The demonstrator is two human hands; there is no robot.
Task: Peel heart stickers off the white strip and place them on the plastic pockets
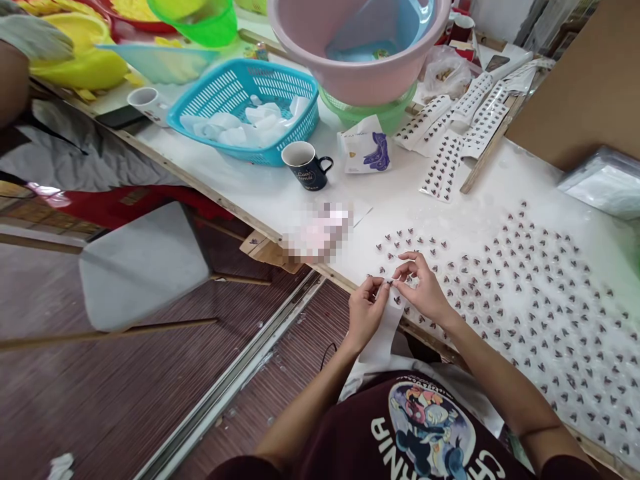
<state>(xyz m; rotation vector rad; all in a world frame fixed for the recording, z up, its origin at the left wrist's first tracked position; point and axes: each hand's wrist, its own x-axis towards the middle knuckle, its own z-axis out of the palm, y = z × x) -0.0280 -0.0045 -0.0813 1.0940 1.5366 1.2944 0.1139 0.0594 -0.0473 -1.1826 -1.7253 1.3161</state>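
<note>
My left hand [366, 312] pinches the top of a white strip of sticker backing [384, 337], which hangs down past the table edge toward my lap. A few small dark printed motifs show near the strip's upper end. My right hand [424, 290] meets the left at that end, its thumb and a fingertip closed by a small dark sticker, the other fingers curled above. Just what lies between the right fingertips is mostly hidden. Around both hands, many small clear round pieces [550, 313], each with a dark motif, lie spread over the white table [390, 200].
Sticker sheets [443, 163] lie at the back right near a cardboard panel [575, 87]. Farther back stand a dark mug [307, 175], a tissue pack [365, 150], a blue basket [250, 157] and a pink basin [350, 77]. A gloved hand [35, 37] is at far left, above a grey stool [143, 267].
</note>
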